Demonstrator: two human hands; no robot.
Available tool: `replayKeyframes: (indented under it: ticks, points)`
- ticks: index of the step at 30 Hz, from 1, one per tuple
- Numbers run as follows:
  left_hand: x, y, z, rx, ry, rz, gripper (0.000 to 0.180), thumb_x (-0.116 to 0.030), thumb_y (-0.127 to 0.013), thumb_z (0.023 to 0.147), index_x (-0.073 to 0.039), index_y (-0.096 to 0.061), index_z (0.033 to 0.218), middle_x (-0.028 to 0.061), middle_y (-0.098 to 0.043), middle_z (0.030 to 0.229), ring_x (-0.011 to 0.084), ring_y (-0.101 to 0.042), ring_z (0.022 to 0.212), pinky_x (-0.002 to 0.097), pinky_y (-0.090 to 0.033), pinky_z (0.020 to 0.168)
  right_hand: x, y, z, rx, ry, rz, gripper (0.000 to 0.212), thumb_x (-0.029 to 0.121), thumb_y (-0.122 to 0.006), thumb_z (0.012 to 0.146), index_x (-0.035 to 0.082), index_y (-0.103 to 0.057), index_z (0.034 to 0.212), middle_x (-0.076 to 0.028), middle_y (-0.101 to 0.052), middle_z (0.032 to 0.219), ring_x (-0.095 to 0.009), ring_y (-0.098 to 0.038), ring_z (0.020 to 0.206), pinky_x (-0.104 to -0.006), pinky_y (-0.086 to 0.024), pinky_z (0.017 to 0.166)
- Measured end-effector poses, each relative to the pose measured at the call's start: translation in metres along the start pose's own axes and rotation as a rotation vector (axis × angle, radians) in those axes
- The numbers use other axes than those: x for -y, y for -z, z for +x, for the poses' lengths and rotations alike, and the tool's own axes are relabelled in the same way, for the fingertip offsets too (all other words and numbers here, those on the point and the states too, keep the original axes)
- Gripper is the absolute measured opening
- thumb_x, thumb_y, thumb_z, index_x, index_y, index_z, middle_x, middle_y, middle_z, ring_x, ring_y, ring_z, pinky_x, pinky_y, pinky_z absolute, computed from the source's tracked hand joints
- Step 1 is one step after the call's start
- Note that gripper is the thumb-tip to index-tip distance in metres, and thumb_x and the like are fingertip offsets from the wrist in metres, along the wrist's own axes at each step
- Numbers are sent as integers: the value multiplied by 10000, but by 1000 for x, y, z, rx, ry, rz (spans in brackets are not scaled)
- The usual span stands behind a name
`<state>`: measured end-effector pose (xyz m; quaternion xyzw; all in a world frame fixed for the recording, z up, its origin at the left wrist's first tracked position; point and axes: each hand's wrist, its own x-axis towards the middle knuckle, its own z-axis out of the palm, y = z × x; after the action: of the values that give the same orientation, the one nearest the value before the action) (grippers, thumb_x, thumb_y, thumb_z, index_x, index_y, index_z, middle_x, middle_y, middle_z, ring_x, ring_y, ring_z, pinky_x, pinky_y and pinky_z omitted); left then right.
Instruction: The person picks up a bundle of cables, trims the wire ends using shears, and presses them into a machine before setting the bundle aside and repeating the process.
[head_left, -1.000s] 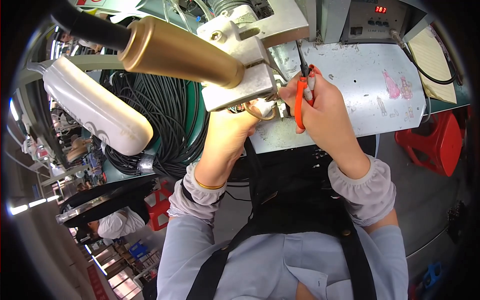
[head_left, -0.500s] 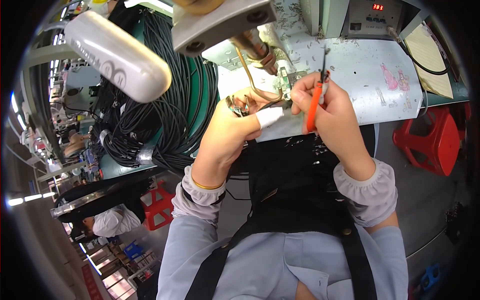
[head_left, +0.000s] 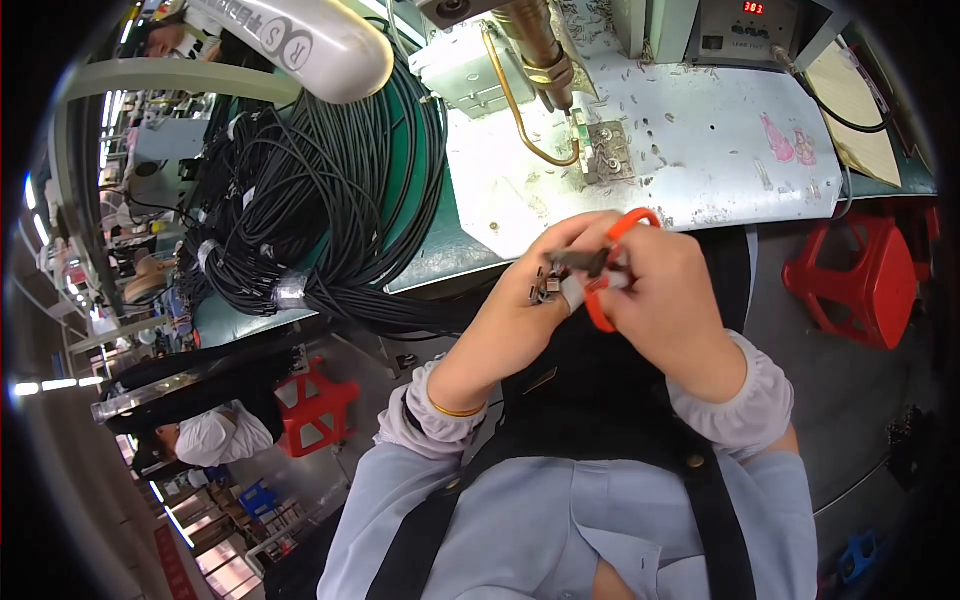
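My left hand (head_left: 500,325) is closed in front of the metal work plate, cupping several small silvery metal connector pieces (head_left: 545,288). A white wrap on its thumb shows partly behind the tool. My right hand (head_left: 668,300) grips orange-handled scissors (head_left: 632,220), whose dark blades point left, over the left hand's fingers and close to the pieces. Whether the blades touch anything is blurred. Beyond both hands, a small metal fixture (head_left: 608,155) sits on the plate under the machine's tip (head_left: 562,95), beside a bent brass tube (head_left: 515,115).
A thick bundle of black cables (head_left: 340,190) lies on the green bench at left. A pale cylindrical lamp-like housing (head_left: 320,45) hangs above. The metal plate (head_left: 720,190) carries scattered metal bits. At right are a control box (head_left: 745,35) and a red stool (head_left: 860,280). A person (head_left: 225,435) sits at far left.
Both hands have drawn back from the fixture toward my body and come together. The scissors have swung from pointing away to pointing left. The machine and housing appear higher in view.
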<state>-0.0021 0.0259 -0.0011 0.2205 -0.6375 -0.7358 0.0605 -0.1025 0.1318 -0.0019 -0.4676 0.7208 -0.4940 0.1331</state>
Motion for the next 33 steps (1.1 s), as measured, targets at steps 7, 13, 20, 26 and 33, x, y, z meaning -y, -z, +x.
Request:
replayKeyframes:
  ticks: [7, 13, 20, 26, 33]
  points:
    - [9, 5, -11, -241, -102, 36, 192, 25, -530, 791, -7, -493, 976, 24, -538, 804, 75, -487, 671, 185, -383, 623, -8, -4, -3, -45, -358, 458, 149, 97, -568, 805, 16, -500, 699, -19, -495, 566, -60, -485, 509, -202, -352, 446]
    - [18, 12, -3, -155, -580, 521, 156, 21, -556, 778, -11, -522, 928, 14, -531, 765, 62, -476, 645, 174, -365, 553, -9, 17, 10, 454, -834, 947, 232, 168, -543, 836, 27, -493, 660, -20, -509, 583, -50, -477, 504, -206, -352, 431]
    - [7, 21, -8, -89, 153, -307, 143, 23, -578, 761, -36, -546, 887, 2, -533, 726, 33, -431, 558, 156, -304, 458, -22, -11, -5, 184, -439, 669, 195, 178, -569, 809, 44, -562, 668, -16, -521, 588, -82, -485, 478, -228, -354, 404]
    - [-7, 23, -8, -15, 336, -441, 121, 11, -586, 768, -32, -548, 875, -14, -530, 722, -8, -376, 506, 138, -228, 402, -23, 13, 7, -34, 542, -316, 159, 119, -640, 667, 112, -629, 826, 13, -468, 557, -128, -455, 454, -234, -360, 408]
    - [-10, 20, -9, -47, 285, -237, 122, 1, -596, 765, -27, -553, 875, -16, -537, 737, -15, -379, 508, 134, -225, 400, -29, 12, 0, -83, 614, -349, 279, 83, -668, 596, 89, -624, 871, 14, -510, 573, -119, -476, 462, -238, -361, 408]
